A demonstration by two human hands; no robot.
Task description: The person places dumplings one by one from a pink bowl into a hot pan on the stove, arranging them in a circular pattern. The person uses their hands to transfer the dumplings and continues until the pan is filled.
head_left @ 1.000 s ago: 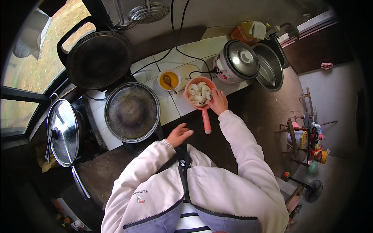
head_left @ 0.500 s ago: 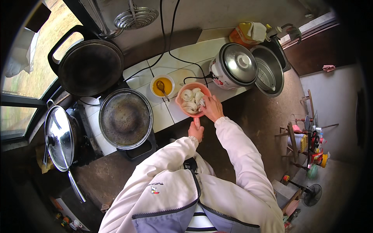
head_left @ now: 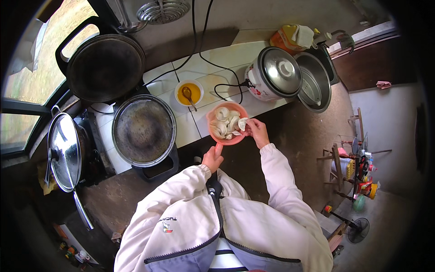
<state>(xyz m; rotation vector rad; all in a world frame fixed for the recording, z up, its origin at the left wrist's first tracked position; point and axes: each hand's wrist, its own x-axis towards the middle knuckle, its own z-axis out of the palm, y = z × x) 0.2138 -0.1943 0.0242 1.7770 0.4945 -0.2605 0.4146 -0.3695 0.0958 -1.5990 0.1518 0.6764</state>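
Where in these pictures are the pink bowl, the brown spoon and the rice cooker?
Pink bowl (head_left: 232,141): head view, on its wall at the side nearest the person.
Brown spoon (head_left: 186,92): head view, on its rounded end.
Rice cooker (head_left: 273,75): head view, on its metal lid.

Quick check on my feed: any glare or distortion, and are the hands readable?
Head view: glare streaks the domed lid, and the window looks washed out; head view: the window frame bends toward the blacked-out rim; head view: left hand, right hand and dumplings read clearly, though small.
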